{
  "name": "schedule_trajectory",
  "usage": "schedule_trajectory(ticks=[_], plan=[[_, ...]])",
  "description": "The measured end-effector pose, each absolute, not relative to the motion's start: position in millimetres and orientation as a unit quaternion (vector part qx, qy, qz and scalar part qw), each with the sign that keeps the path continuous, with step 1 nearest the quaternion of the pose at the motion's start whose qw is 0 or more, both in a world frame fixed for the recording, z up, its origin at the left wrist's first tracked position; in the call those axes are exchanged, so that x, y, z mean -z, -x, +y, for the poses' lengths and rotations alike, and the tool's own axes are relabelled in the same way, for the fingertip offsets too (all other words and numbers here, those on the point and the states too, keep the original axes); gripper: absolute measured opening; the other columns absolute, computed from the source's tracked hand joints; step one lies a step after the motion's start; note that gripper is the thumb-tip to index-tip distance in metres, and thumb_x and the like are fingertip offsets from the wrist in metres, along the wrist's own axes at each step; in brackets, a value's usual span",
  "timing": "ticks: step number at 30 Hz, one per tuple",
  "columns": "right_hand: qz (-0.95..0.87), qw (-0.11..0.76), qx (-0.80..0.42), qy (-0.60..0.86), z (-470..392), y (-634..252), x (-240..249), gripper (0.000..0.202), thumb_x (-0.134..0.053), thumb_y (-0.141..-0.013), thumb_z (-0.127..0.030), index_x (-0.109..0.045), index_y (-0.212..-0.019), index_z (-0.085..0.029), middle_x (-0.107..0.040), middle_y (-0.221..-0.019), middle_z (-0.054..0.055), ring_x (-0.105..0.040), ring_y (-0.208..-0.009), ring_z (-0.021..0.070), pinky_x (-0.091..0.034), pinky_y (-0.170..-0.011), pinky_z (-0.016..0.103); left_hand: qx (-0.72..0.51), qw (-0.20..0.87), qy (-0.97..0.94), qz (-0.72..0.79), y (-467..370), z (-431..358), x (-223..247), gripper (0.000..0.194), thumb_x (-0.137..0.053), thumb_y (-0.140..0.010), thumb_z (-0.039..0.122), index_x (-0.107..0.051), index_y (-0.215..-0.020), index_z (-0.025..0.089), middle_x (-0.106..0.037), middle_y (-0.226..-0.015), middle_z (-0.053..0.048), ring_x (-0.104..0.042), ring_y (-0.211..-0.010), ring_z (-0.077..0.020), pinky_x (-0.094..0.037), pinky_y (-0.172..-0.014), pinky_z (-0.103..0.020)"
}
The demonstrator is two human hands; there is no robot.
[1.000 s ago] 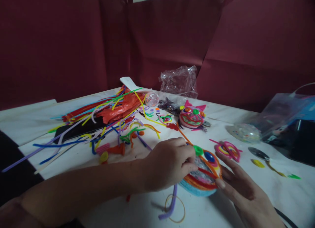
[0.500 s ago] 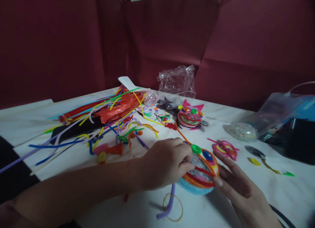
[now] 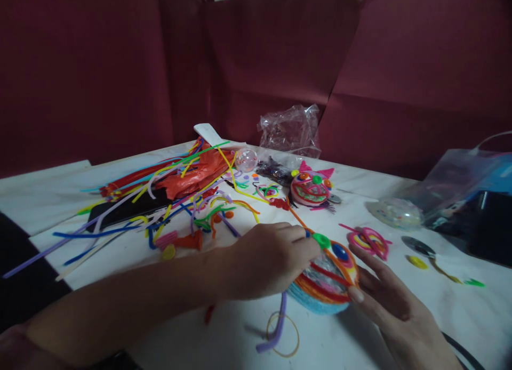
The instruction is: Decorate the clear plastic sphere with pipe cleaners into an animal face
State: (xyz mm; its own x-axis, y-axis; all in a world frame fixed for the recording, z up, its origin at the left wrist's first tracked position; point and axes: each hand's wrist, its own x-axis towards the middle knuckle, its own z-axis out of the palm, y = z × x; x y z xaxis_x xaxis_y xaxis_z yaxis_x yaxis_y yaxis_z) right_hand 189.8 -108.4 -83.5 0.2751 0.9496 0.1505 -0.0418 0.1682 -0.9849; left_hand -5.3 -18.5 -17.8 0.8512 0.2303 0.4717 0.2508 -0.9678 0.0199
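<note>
A round craft ball (image 3: 324,284) wrapped in orange, red and light-blue pipe cleaners sits tilted on the table before me. It has a green button and a blue button on top, with a silvery clear middle. My left hand (image 3: 280,258) is closed over its left side, fingers bent at the left end of a red pipe cleaner (image 3: 330,276) lying across the front; the fingertips are partly hidden. My right hand (image 3: 394,300) steadies the right side, thumb on the front edge and fingers behind. Just below lie a purple pipe cleaner (image 3: 277,330) and a rubber band (image 3: 298,340).
Loose pipe cleaners (image 3: 132,228), a red plastic packet (image 3: 196,170) and a black phone-like slab (image 3: 128,207) crowd the left. Behind are a pink-eared craft ball (image 3: 312,191) and a clear bag (image 3: 290,130). To the right lie a pink coil (image 3: 370,242) and a disc (image 3: 418,247).
My left hand has shifted slightly up and right over the ball, its fingers now covering the left end of the red strip. My right hand keeps its hold.
</note>
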Motion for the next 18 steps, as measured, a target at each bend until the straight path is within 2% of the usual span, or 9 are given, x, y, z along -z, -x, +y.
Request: schedule_trajectory(ticks=[2,5,13,18], plan=[[-0.456,0.617,-0.408,0.494,-108.2,-193.7,87.0,0.063,-0.078,-0.075,-0.044,-0.047,-0.127,-0.026,-0.058,-0.117,0.008,-0.052,-0.108,0.0304,-0.055,-0.076,0.027,0.236,0.04,0.964,-0.117,5.8,-18.8,17.4,0.015,-0.045,-0.087,0.014,-0.058,-0.083,0.012,-0.06,-0.078,-0.005,-0.057,-0.074,-0.0144,-0.044,-0.068,-0.023],[-0.462,0.617,-0.418,0.48,-109.2,-197.1,90.1,0.058,-0.077,-0.078,-0.041,-0.047,-0.127,-0.028,-0.058,-0.117,0.007,-0.051,-0.109,0.0278,-0.053,-0.078,0.023,0.237,0.011,0.959,-0.152,5.7,-19.5,17.4,0.014,-0.046,-0.087,0.016,-0.059,-0.082,0.012,-0.061,-0.077,-0.005,-0.058,-0.073,-0.0137,-0.044,-0.067,-0.022],[-0.464,0.606,-0.416,0.495,-108.8,-194.6,90.5,0.058,-0.076,-0.079,-0.042,-0.048,-0.128,-0.029,-0.056,-0.12,0.007,-0.051,-0.109,0.0282,-0.052,-0.08,0.023,0.261,0.002,0.95,-0.17,3.7,-22.1,19.1,0.015,-0.044,-0.087,0.013,-0.058,-0.082,0.012,-0.06,-0.076,-0.004,-0.058,-0.073,-0.0131,-0.045,-0.067,-0.022],[-0.464,0.605,-0.415,0.497,-108.7,-196.5,91.3,0.062,-0.076,-0.079,-0.041,-0.045,-0.13,-0.027,-0.055,-0.121,0.009,-0.048,-0.112,0.0296,-0.052,-0.081,0.026,0.291,0.022,0.937,-0.191,1.8,-24.1,20.3,0.013,-0.052,-0.084,0.023,-0.056,-0.075,0.014,-0.059,-0.071,-0.001,-0.055,-0.067,-0.0123,-0.042,-0.06,-0.022]])
